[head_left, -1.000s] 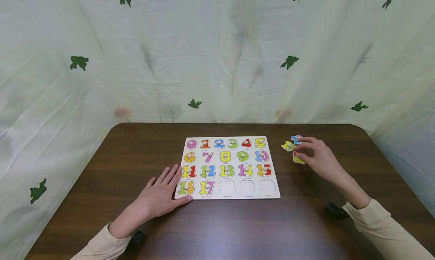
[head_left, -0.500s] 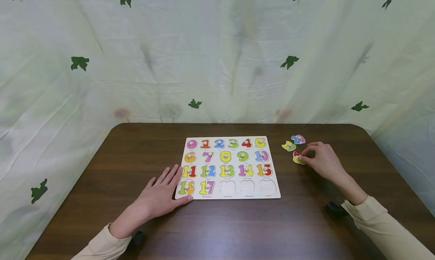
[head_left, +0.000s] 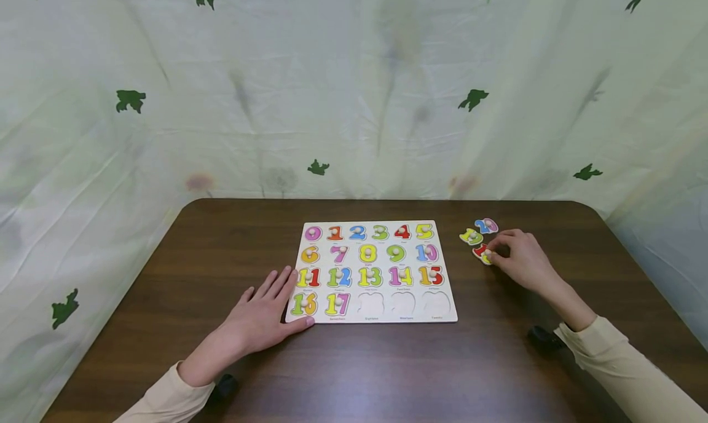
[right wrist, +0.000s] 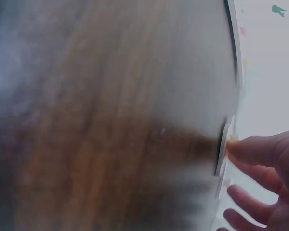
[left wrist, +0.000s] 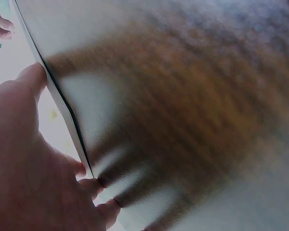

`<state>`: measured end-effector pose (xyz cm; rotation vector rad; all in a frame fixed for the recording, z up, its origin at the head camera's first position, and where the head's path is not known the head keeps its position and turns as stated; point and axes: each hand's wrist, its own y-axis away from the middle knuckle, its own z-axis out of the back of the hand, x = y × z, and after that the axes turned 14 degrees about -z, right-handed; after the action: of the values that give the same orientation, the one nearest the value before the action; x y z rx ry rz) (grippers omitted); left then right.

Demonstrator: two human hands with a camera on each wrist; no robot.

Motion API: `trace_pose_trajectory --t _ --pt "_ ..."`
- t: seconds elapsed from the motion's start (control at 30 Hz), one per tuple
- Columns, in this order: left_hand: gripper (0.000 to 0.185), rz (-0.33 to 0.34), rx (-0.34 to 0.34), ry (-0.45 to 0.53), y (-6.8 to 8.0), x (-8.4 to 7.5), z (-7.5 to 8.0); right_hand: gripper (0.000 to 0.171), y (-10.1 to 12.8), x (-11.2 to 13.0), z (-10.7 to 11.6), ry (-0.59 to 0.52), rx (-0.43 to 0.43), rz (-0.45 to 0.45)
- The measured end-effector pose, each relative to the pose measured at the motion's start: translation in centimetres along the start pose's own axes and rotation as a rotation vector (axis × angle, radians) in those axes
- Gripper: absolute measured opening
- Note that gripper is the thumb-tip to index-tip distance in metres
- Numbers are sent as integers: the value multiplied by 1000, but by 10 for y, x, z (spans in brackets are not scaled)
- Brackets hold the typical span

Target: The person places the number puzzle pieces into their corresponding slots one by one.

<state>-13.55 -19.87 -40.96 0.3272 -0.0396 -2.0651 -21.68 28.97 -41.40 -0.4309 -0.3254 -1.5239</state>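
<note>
A white number puzzle board [head_left: 442, 315] lies in the middle of the brown table, with three empty recesses [head_left: 402, 302] in its bottom row. My left hand [head_left: 279, 300] rests flat and open on the table, fingers against the board's lower left corner; the left wrist view shows the thumb [left wrist: 34, 77] on the board's edge [left wrist: 62, 108]. To the right of the board, my right hand [head_left: 492, 255] pinches a red and yellow number piece [head_left: 480, 251], seen edge-on in the right wrist view [right wrist: 223, 144]. Just beyond it lie a yellow-green piece [head_left: 471, 236] and a blue-pink piece [head_left: 486, 225].
The table [head_left: 221, 238] has rounded far corners and is ringed by a pale curtain with green leaf prints [head_left: 387, 103]. Bare wood shows in front of the board and on the left side. Both wrist views are blurred.
My right hand drew back from the blue-pink piece to the red and yellow piece and took hold of it, shifting it slightly. The left hand and board stayed still.
</note>
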Motion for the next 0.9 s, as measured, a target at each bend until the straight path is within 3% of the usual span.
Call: trace_pose_trajectory --t 0.37,0.73,0.9 --pt "105 -5 -4 -3 0 1 -1 9 6 10 -5 -83 24 137" --pt "105 0 -2 1 0 1 -1 16 16 38 -17 -129 22 300" --pt "106 4 7 -3 -1 1 -2 18 20 54 -21 -143 69 328"
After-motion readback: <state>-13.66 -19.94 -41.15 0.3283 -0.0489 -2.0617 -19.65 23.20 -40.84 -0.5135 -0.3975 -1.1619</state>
